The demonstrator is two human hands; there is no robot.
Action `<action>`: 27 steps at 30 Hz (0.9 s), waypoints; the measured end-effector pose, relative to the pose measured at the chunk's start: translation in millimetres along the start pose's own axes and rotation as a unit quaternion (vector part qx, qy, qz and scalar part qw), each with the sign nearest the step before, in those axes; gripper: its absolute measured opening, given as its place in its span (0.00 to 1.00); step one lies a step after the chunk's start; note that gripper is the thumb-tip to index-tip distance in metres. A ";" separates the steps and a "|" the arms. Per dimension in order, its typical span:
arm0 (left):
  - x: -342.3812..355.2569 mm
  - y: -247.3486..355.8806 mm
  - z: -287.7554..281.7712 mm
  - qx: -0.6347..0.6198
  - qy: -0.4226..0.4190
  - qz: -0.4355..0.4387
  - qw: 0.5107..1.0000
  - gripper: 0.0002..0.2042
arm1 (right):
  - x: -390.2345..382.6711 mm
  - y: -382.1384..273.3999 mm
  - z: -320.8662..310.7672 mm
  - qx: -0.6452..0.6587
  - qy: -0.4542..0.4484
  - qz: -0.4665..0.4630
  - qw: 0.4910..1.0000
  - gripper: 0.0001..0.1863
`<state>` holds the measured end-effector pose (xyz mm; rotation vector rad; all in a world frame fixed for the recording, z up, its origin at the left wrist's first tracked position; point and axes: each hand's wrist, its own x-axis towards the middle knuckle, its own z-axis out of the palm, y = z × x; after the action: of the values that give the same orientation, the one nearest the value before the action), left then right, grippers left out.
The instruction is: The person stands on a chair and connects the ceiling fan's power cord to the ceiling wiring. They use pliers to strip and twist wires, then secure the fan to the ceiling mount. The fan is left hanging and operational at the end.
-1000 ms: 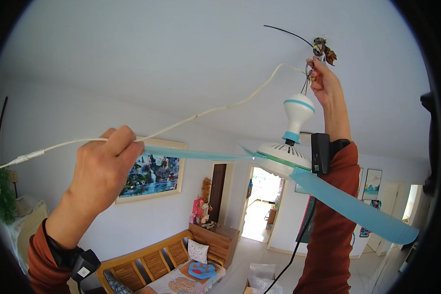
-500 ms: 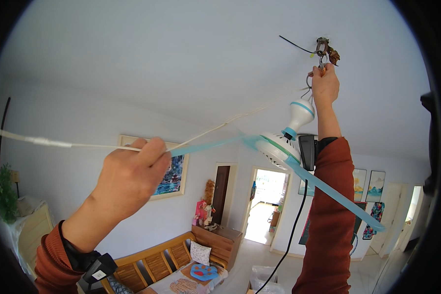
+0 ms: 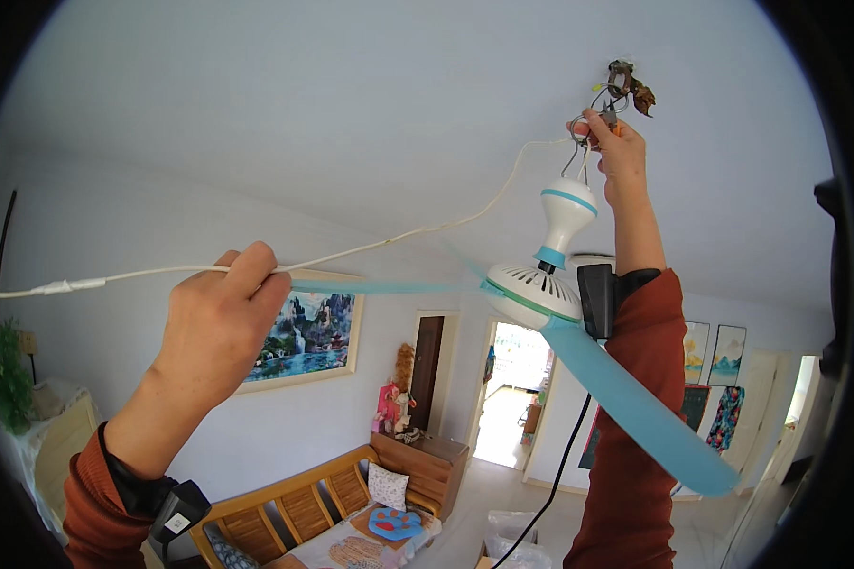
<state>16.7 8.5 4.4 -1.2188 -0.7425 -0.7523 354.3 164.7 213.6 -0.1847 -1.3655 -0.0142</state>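
My left hand point(image 3: 220, 322) is closed around a thin white cord point(image 3: 389, 241) that runs from the left edge up to the metal wire hook point(image 3: 572, 142). Overhead, my right hand point(image 3: 619, 152) is closed on small pliers point(image 3: 610, 118) with an orange grip, its fingertips at the hook. Below the hook hangs a small white and light-blue ceiling fan point(image 3: 537, 294), tilted, one blade point(image 3: 640, 408) reaching down across my right forearm and another blurred toward my left hand. Above my right hand, a rusty ceiling fixture point(image 3: 621, 78) holds dark wire. My fingers hide part of the pliers.
Below stand a wooden sofa point(image 3: 285, 512) with cushions and a wooden cabinet point(image 3: 425, 472). A framed picture point(image 3: 304, 332) hangs on the wall. A black cable point(image 3: 555, 484) drops past my right arm. A green plant point(image 3: 9, 379) is at the far left.
My right hand and the fan have shifted slightly left, with the fan's hook. My left hand moved left and the cord now sags more. The fan blades have turned.
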 end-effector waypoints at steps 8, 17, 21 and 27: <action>2.2 -15.9 -22.8 0.055 0.021 -0.006 0.998 0.06 | 0.3 -8.4 15.4 0.268 -0.060 0.055 0.960 0.08; 8.8 -59.4 -69.1 0.157 0.048 -0.010 0.986 0.08 | 21.2 -27.6 56.0 0.433 0.051 0.064 0.898 0.06; 15.4 -67.0 -80.6 0.174 0.058 0.013 0.983 0.08 | 22.6 -26.4 68.7 0.377 0.144 0.060 0.913 0.04; 12.3 -64.3 -82.5 0.173 0.034 -0.003 0.984 0.06 | 26.1 -16.7 72.5 0.316 0.179 0.046 0.931 0.04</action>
<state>-22.1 -84.9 33.5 -0.8727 -0.7835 -0.6342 287.3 160.9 255.0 0.2878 -0.9374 0.4480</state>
